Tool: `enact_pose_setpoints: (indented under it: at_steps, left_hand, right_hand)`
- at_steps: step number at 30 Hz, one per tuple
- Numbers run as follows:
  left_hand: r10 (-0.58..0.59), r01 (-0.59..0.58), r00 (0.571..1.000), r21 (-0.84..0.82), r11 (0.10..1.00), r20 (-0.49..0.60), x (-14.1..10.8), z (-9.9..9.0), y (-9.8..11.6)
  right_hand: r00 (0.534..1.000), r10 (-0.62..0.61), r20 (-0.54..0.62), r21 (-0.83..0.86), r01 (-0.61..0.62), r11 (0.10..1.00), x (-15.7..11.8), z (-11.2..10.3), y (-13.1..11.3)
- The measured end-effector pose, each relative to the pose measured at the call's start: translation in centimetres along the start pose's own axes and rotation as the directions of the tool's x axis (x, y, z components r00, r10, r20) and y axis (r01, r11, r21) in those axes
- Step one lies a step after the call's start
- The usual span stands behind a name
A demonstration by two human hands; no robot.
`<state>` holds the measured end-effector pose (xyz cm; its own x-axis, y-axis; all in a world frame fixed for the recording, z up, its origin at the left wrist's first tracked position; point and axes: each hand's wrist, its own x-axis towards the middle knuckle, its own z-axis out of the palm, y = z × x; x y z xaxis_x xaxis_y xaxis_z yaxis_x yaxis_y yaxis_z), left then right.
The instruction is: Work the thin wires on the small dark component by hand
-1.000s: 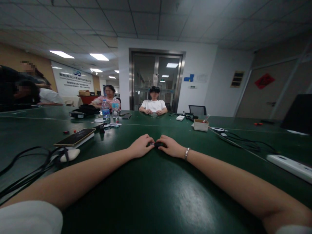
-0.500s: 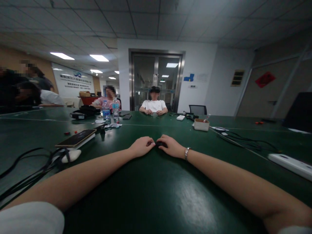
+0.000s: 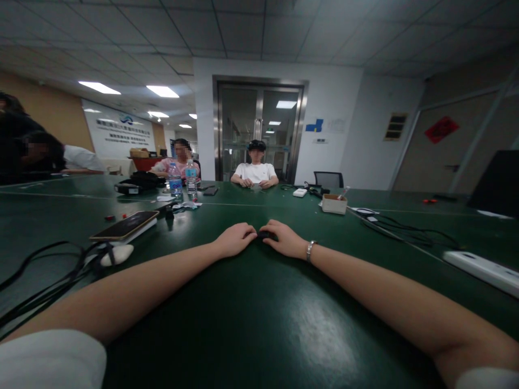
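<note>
Both hands meet over the green table (image 3: 251,302). My right hand (image 3: 284,237), a silver bracelet (image 3: 310,250) at its wrist, is curled with thumb and fingers around a small black object (image 3: 264,235). The object's kind cannot be made out. My left hand (image 3: 235,240) is closed, its fingertips pinched at the left end of that object. Whether the left fingers also hold something of their own is too small to tell.
Left lie a phone (image 3: 125,225), a white mouse-like object (image 3: 117,255) and black cables (image 3: 52,292). Bottles (image 3: 175,181) stand farther back. A small box (image 3: 334,204) and a white power strip (image 3: 482,270) are right. A person in white (image 3: 255,172) sits opposite.
My left fingertips have come slightly closer to the black object in my right hand, and the gap between them has narrowed. The view has shifted slightly.
</note>
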<state>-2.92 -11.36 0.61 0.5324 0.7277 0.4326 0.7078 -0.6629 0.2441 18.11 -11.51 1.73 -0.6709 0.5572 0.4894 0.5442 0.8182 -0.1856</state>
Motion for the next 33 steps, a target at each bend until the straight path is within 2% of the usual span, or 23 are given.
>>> enact_pose_setpoints:
  at_steps: [9, 17, 24, 29, 33]
  left_hand:
    - [-0.042, 0.047, 0.998, -0.086, 0.995, 0.054, 0.0, 0.0, 0.1]
    - [-0.024, 0.032, 0.99, -0.059, 0.998, 0.137, 1.7, 0.2, -0.5]
    - [0.034, -0.038, 0.996, 0.044, 0.998, 0.078, 2.9, 1.0, 0.5]
    - [-0.025, 0.025, 0.999, -0.023, 0.999, 0.023, 2.9, 1.1, 0.8]
    - [-0.055, 0.057, 0.998, -0.079, 0.995, 0.02, 2.6, 1.0, 0.5]
  right_hand:
    - [1.0, -0.003, -0.003, -0.014, 0.003, 1.0, -0.1, 0.0, 0.4]
    - [0.994, 0.03, 0.105, -0.066, -0.023, 0.998, 0.6, -1.1, 1.0]
    - [0.994, 0.07, 0.085, -0.038, -0.067, 0.997, 0.6, -1.8, 2.7]
    - [0.986, 0.168, -0.016, 0.061, -0.167, 0.984, 0.1, -1.0, 3.3]
    - [0.967, 0.253, -0.006, 0.139, -0.25, 0.958, -0.2, -0.3, 3.0]
